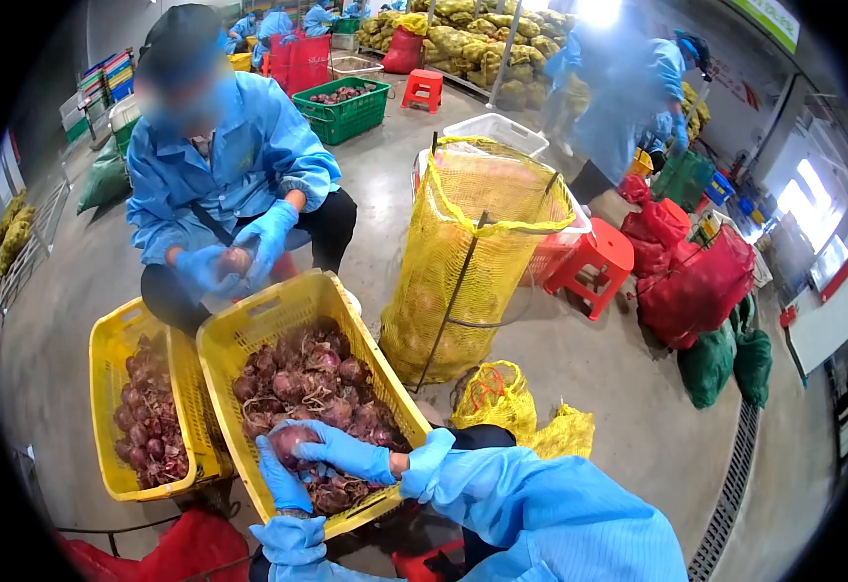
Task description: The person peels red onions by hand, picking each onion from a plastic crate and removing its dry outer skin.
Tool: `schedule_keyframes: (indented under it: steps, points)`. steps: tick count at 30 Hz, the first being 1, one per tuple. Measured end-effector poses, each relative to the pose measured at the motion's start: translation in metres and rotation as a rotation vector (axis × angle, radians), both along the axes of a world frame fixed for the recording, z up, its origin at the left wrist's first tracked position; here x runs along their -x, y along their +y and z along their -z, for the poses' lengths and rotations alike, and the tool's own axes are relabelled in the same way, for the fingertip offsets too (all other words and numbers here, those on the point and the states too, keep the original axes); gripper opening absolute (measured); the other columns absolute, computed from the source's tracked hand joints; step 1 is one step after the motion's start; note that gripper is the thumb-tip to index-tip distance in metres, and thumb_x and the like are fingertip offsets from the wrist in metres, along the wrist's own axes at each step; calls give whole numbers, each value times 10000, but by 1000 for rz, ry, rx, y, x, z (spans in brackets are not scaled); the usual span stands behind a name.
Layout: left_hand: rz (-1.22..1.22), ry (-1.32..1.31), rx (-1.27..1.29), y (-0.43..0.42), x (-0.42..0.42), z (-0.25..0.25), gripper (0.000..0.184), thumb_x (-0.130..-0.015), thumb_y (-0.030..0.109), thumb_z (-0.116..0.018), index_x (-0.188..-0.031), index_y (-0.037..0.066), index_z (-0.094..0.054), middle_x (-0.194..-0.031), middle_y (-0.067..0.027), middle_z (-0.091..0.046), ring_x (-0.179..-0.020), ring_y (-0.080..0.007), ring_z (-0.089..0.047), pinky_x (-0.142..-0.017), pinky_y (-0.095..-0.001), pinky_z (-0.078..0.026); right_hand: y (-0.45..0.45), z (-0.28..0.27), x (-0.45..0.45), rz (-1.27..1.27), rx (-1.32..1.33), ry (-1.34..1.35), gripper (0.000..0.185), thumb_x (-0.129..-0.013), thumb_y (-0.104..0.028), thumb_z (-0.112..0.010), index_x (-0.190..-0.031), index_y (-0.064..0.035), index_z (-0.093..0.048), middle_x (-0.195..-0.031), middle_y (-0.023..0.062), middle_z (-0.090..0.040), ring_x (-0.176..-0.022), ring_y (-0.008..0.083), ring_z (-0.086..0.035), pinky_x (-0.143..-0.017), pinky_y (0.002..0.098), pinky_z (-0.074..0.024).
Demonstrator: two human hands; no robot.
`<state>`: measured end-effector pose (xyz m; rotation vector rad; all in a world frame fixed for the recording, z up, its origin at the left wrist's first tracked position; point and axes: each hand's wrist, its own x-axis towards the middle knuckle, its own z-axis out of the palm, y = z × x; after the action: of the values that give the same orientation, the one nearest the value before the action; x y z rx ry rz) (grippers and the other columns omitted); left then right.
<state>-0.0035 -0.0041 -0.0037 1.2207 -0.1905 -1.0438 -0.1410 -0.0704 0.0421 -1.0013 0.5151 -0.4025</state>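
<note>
Over the near end of a yellow crate (pixel 212 351), my left hand (pixel 282 477) and my right hand (pixel 351 454), both in blue gloves, hold a red onion (pixel 290 442). The left fingers press its left side, while the right fingers wrap it from the right. Many loose red onions (pixel 293 380) with dry skins and roots fill the crate beneath. A second yellow crate (pixel 104 407) to the left contains smaller onions and skins. Across from me, a seated co-worker in blue grips another onion (pixel 235 260) in gloved hands.
A yellow mesh bag (pixel 439 291) stands in a metal frame right of the crate, with crumpled yellow bags (pixel 531 422) before it. Red stools (pixel 594 264), red sacks (pixel 701 291) and green sacks (pixel 707 369) stand farther right. A green crate (pixel 342 118) is behind the co-worker.
</note>
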Motion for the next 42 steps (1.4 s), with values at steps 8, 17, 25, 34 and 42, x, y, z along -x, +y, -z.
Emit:
schedule_keyframes:
  steps: [8, 17, 25, 34, 42]
  points:
    - [-183, -609, -9, -4, -7, 32, 322, -998, 261, -508, -940, -41, -603, -835, -59, -611, -728, -143, -510, -664, -304, -460, 6, 38, -11, 104, -147, -71, 540, -937, -466, -561, -1323, -102, -457, -975, 12, -615, -619, 57, -575, -480, 186, -453]
    - [490, -78, -92, 1, -3, 37, 470, -957, 470, -476, -1192, 70, -550, -941, -97, -655, -753, -223, -651, -580, -374, -532, -27, 16, 2, 281, 211, -107, 622, -944, -309, -601, -1446, -62, -330, -1322, 115, -494, -1207, 172, -476, -1012, 317, -404]
    - [347, 371, 172, 11, 6, -8, 711, -886, 598, -544, -1389, 115, -409, -1315, -119, -526, -1162, -290, -555, -922, -484, -492, -12, -5, 7, 100, 798, 196, 695, -862, -294, -665, -1473, -189, -351, -1236, 159, -576, -1121, 325, -579, -958, 372, -454]
    - [248, 580, 339, 6, 0, 0, 542, -905, 498, -572, -1298, 131, -502, -1200, -100, -585, -1084, -250, -583, -847, -439, -522, -17, 25, -2, 345, 821, 81, 280, -838, -176, -706, -1096, -87, -643, -966, 86, -638, -911, 231, -636, -791, 307, -500]
    - [58, 126, 212, 7, -13, 20, 439, -902, 366, -621, -1278, 157, -531, -1196, -88, -604, -980, -234, -624, -708, -406, -560, -32, 37, 7, 275, 1245, 715, 126, -843, -240, -603, -872, -120, -577, -809, 122, -627, -745, 344, -627, -610, 448, -497]
